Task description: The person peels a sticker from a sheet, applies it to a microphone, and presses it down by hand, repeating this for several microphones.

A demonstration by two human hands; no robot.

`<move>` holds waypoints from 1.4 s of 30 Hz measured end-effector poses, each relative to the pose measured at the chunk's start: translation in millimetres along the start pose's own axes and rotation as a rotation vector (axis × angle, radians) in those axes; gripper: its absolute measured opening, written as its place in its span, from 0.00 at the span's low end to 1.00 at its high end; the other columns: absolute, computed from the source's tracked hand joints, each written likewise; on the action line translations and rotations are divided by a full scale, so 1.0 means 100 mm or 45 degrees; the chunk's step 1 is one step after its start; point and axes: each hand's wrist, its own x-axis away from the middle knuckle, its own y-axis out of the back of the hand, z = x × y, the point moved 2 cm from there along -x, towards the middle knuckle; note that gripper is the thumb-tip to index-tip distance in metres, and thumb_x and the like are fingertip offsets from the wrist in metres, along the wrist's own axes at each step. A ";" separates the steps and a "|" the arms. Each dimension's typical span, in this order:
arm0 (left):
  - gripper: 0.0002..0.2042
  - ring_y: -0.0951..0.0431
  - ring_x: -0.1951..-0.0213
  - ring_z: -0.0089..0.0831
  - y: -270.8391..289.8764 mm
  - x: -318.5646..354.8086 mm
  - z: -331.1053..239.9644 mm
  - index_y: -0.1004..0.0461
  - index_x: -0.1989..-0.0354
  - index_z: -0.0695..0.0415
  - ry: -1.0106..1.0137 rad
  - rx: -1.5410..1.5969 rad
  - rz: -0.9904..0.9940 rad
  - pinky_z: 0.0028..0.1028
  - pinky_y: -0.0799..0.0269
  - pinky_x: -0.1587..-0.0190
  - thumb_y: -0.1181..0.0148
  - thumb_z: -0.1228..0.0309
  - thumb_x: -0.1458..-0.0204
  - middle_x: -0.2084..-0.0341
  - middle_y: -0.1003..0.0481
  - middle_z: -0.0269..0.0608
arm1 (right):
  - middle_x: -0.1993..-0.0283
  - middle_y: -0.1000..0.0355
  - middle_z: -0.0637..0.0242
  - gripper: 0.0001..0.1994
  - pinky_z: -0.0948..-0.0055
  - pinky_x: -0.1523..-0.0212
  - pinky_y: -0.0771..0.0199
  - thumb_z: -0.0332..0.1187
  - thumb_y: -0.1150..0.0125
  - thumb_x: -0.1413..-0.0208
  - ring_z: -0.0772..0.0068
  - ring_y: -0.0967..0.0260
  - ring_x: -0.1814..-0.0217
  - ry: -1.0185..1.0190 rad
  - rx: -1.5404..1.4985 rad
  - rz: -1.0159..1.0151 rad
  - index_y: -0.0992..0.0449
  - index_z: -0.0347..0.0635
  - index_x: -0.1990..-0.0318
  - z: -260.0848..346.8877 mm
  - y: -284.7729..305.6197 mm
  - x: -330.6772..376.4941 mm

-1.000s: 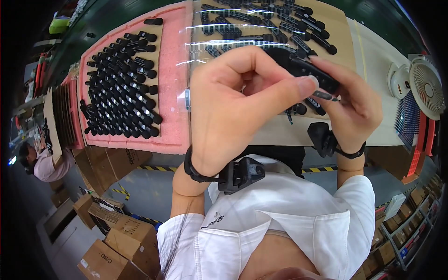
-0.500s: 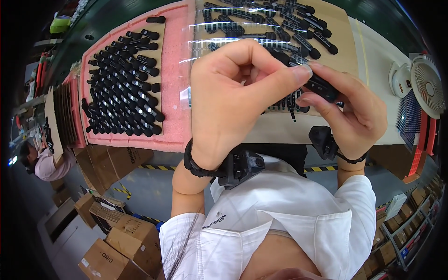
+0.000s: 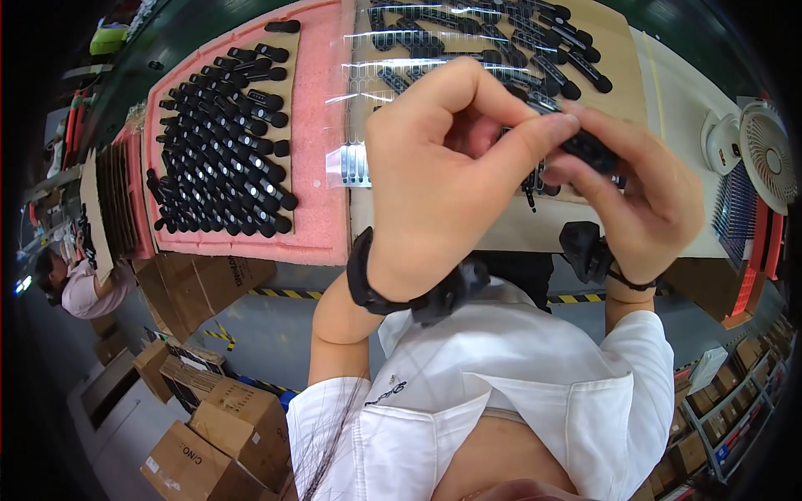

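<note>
Between my two hands is a small black microphone (image 3: 591, 151), held tilted above the worktable. My right hand (image 3: 647, 188) grips its body between thumb and fingers. The thumb and forefinger of my left hand (image 3: 447, 171) are pinched together against its other end, hiding that part. Whether a thin film is also in that pinch, I cannot tell. Behind my hands, a clear plastic sheet (image 3: 355, 163) with rows of narrow outlines overlaps a brown cardboard sheet (image 3: 622, 63). Several loose black microphones (image 3: 581, 71) lie scattered on that cardboard.
On the left, a pink foam tray (image 3: 322, 200) bears tightly packed rows of black microphones (image 3: 221, 150). A white fan (image 3: 764, 154) stands at the right end beside a red bin (image 3: 752, 275). Cardboard boxes (image 3: 200, 459) sit on the floor; a person (image 3: 83, 288) is at far left.
Both hands have shifted slightly to the right with the microphone. My left hand has turned, and its thumb and forefinger have slid along the microphone towards my right hand.
</note>
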 end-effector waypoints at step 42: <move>0.14 0.35 0.62 0.34 -0.20 0.36 0.98 0.30 0.69 0.57 -0.800 -1.086 0.391 0.31 0.40 0.61 0.40 0.73 0.68 0.67 0.33 0.36 | 0.50 0.35 0.63 0.22 0.60 0.51 0.40 0.36 0.43 0.53 0.64 0.35 0.53 0.247 0.715 0.565 0.35 0.50 0.48 -1.26 -0.15 -0.72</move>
